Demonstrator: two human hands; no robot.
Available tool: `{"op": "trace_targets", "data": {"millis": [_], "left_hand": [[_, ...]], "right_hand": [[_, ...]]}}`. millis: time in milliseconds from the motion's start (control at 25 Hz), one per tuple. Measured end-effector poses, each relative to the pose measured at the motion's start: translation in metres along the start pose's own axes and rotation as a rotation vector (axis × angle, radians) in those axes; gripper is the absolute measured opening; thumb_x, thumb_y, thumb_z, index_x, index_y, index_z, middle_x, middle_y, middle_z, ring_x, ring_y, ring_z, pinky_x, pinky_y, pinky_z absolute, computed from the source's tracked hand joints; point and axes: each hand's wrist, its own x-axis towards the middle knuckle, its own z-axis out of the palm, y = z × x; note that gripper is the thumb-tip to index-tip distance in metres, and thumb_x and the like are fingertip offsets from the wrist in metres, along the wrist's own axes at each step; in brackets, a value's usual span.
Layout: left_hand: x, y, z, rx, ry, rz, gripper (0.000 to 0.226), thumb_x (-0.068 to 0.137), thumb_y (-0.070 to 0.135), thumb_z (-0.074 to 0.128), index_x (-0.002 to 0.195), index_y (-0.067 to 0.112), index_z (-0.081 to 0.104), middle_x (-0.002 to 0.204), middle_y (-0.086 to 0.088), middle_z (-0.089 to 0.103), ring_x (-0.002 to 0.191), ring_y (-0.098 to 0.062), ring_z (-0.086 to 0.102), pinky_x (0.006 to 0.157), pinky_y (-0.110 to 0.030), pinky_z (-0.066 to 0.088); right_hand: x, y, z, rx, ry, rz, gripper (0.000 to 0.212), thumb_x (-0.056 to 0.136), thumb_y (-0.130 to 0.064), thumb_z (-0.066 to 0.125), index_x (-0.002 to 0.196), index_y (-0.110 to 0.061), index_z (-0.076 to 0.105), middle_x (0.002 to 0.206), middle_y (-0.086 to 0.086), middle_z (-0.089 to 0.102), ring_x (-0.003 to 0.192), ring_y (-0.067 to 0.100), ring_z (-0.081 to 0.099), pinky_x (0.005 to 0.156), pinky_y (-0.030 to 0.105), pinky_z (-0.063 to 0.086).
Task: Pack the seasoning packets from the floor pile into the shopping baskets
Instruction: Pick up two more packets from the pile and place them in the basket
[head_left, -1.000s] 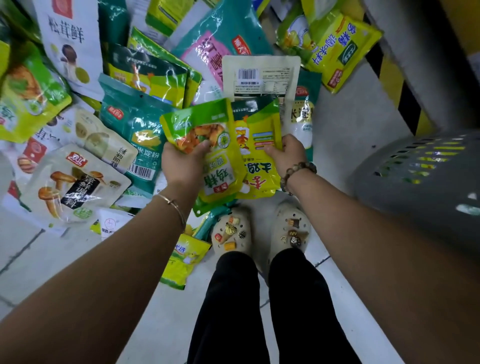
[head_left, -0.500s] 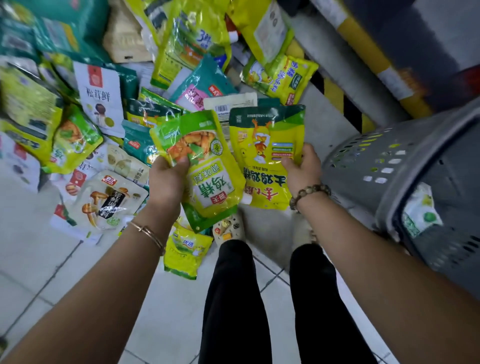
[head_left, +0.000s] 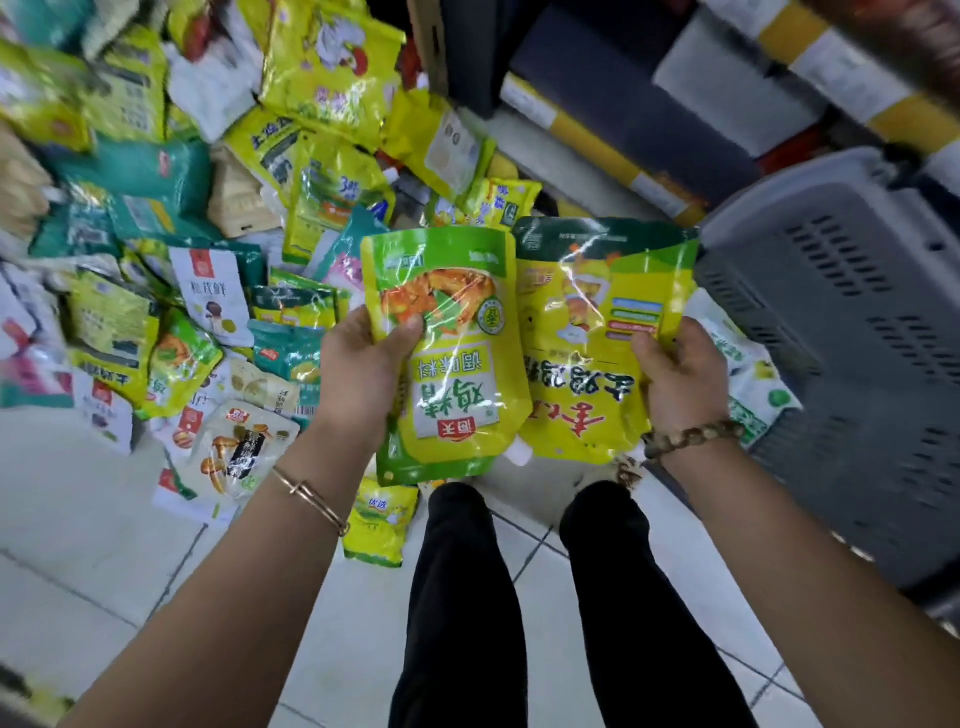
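My left hand (head_left: 363, 364) grips a green and yellow seasoning pouch (head_left: 457, 384) by its left edge, thumb on the front. My right hand (head_left: 680, 374) grips a yellow pouch with a dark green top (head_left: 582, 332) by its right edge. Both pouches are held side by side above the floor, upside down to me. A grey shopping basket (head_left: 852, 291) stands at the right, just beyond my right hand, with a white and green packet (head_left: 753, 379) inside it. The floor pile of seasoning packets (head_left: 171, 249) spreads across the left and top.
White tiled floor (head_left: 78, 519) lies in front of the pile. My legs in black trousers (head_left: 467, 597) stand below the pouches, with a small yellow packet (head_left: 379, 525) by my left leg. Shelving with yellow edge strips (head_left: 649, 176) runs along the top right behind the basket.
Both hands have lifted the two pouches and carried them to the right, closer to the grey basket. My view has swung so that more of the basket's inside shows.
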Motion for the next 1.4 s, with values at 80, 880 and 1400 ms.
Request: {"op": "trace_targets", "data": {"millis": [80, 880, 1400], "left_hand": [[-0.01, 0.012, 0.033, 0.016, -0.062, 0.002, 0.015, 0.091, 0.005, 0.059, 0.084, 0.016, 0.066, 0.074, 0.006, 0.073, 0.069, -0.013, 0.07, 0.061, -0.027, 0.055], [0.045, -0.103, 0.336, 1.015, -0.286, 0.262, 0.02, 0.094, 0.017, 0.054, 0.104, 0.0, 0.057, 0.11, -0.022, 0.062, 0.104, -0.039, 0.056, 0.08, -0.036, 0.042], [0.166, -0.223, 0.345, 1.029, -0.233, 0.059, 0.026, 0.093, 0.025, 0.057, 0.111, 0.006, 0.06, 0.11, -0.014, 0.063, 0.103, -0.026, 0.058, 0.077, -0.021, 0.042]], "right_hand": [[0.004, 0.01, -0.04, 0.066, 0.064, 0.04, 0.015, 0.084, -0.022, 0.061, 0.095, -0.011, 0.06, 0.086, 0.003, 0.064, 0.086, 0.021, 0.058, 0.078, 0.03, 0.045], [0.093, 0.236, -0.184, 0.07, 0.373, 0.583, 0.02, 0.086, -0.014, 0.063, 0.099, 0.001, 0.064, 0.101, 0.021, 0.066, 0.096, 0.032, 0.061, 0.074, 0.033, 0.042], [0.156, 0.341, -0.095, 0.075, 0.238, 0.73, 0.036, 0.088, -0.023, 0.061, 0.118, -0.003, 0.059, 0.11, 0.01, 0.062, 0.103, 0.026, 0.056, 0.081, 0.028, 0.042]]}}
